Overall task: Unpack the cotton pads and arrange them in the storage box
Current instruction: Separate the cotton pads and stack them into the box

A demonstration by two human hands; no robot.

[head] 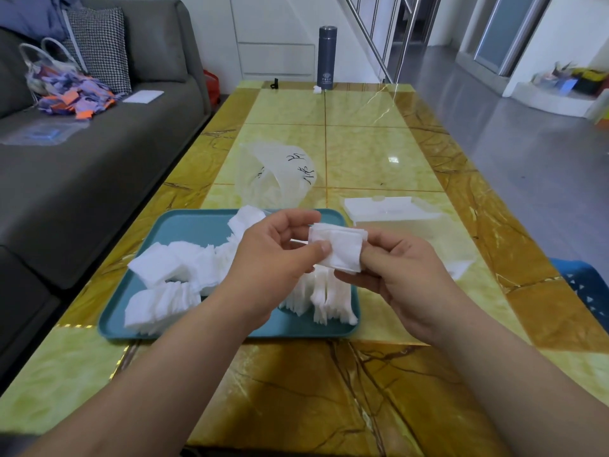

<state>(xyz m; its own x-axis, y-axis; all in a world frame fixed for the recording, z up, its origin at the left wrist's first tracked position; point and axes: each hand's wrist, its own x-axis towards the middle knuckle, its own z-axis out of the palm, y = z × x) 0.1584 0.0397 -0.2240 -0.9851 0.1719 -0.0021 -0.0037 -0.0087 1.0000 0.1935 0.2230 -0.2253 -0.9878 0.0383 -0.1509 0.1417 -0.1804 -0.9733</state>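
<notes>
A small stack of white square cotton pads [341, 247] is held above the teal tray [188, 222]. My left hand [273, 255] pinches its left edge with thumb and fingers. My right hand [395, 268] grips its right side. Many more cotton pads [168, 268] lie in loose rows and heaps on the tray, partly hidden under my hands. The emptied clear plastic bag [280, 173] with black writing lies just behind the tray. A clear storage box [415, 239] stands right of the tray, with its white lid [382, 206] behind it.
The yellow marble-pattern table [362, 143] carries a dark thermos flask [327, 57] and a small black object [274, 84] at its far edge. A grey sofa [99, 166] with a bag and paper scraps runs along the left. A blue stool [586, 285] sits at the right.
</notes>
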